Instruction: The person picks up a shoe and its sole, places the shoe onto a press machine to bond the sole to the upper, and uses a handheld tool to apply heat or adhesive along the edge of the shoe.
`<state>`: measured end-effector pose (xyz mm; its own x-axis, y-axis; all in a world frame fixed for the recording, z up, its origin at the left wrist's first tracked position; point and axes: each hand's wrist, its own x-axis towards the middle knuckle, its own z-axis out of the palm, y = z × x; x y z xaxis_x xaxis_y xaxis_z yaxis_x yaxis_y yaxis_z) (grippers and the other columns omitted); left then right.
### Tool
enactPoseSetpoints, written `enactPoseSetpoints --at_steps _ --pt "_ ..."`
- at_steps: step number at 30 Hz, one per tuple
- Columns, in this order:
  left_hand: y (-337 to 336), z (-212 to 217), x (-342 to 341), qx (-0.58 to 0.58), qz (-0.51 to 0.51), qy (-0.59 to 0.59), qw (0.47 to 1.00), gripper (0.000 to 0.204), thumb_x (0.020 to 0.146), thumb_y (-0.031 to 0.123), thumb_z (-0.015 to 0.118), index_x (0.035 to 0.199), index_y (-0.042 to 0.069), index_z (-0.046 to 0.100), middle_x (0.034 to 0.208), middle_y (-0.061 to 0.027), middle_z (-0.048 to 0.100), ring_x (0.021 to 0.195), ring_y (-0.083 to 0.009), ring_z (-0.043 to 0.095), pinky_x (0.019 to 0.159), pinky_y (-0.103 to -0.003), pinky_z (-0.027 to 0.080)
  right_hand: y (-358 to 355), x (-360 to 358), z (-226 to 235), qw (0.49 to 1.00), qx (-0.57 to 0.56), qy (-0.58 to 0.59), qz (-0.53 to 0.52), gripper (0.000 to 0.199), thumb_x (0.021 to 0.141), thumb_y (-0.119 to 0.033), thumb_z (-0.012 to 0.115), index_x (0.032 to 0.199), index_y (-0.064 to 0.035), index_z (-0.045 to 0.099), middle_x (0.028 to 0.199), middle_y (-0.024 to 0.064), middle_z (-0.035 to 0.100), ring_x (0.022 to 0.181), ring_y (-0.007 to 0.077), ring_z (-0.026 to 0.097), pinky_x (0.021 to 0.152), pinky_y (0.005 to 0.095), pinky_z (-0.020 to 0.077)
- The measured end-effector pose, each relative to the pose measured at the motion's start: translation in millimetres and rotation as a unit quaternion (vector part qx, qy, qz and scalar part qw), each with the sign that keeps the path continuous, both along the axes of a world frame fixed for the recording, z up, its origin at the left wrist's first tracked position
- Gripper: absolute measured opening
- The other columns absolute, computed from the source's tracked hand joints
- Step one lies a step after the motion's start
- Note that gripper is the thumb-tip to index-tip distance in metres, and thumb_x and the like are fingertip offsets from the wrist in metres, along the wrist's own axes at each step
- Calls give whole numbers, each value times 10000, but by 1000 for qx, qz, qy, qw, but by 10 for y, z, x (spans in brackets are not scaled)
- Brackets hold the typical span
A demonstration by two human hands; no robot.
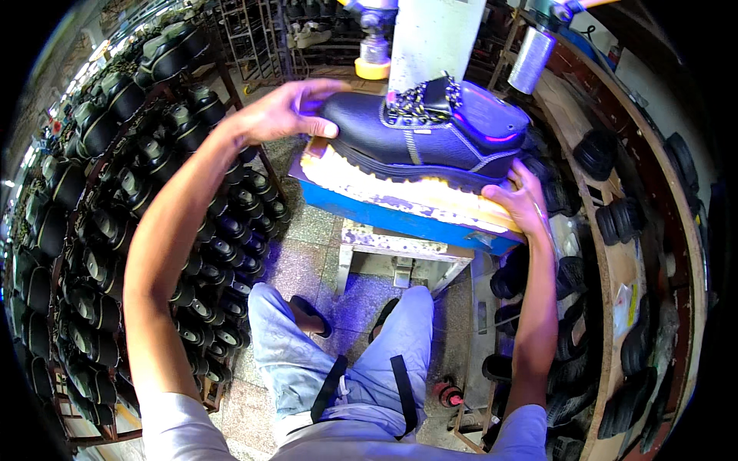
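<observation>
A black work shoe [361,123] with speckled laces and a thick sole sits on its side edge-on in front of me, toe to the left. It rests on, or just above, the pale, brightly lit pad of a blue machine bed [361,210]. My left hand [296,111] grips the toe, its thumb on the near side and its fingers passing behind. At the heel end my right hand [519,198] holds the shoe low, thumb near the sole and fingers round the back. The shoe hides part of the pad and some fingertips.
Tall racks of black shoes [100,261] stand close on my left. Wooden shelves [615,338] with black soles [619,221] line the right. A yellow-ended fitting [373,67] and a silver cylinder [532,60] hang above the shoe. A white column [434,38] rises behind it.
</observation>
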<state>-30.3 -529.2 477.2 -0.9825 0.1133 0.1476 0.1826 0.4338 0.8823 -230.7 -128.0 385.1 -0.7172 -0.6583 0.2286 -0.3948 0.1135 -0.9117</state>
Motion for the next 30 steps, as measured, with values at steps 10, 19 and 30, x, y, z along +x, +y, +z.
enactPoseSetpoints --at_steps 10,19,30 --pt "-28 -103 -50 -83 -36 72 993 682 916 18 736 1519 -17 418 1006 -109 698 692 -163 691 722 -318 591 -45 74 56 1000 -7 -1 -4 726 757 -156 884 1381 3 548 1330 124 654 1230 227 614 1123 366 430" --pt "-4 73 -34 -272 -8 58 961 808 815 53 823 1516 -31 431 1360 -185 653 1264 -260 623 1085 -371 501 -8 89 52 1000 -16 -9 5 694 777 -132 883 1372 5 554 1334 119 650 1235 216 609 1121 368 432" --pt "228 229 -158 -515 -9 163 841 922 698 616 861 1182 -104 548 979 -302 689 955 -484 684 888 -530 554 -67 91 95 1000 -3 9 14 681 780 -175 875 1361 2 566 1320 125 655 1229 220 603 1127 375 421"
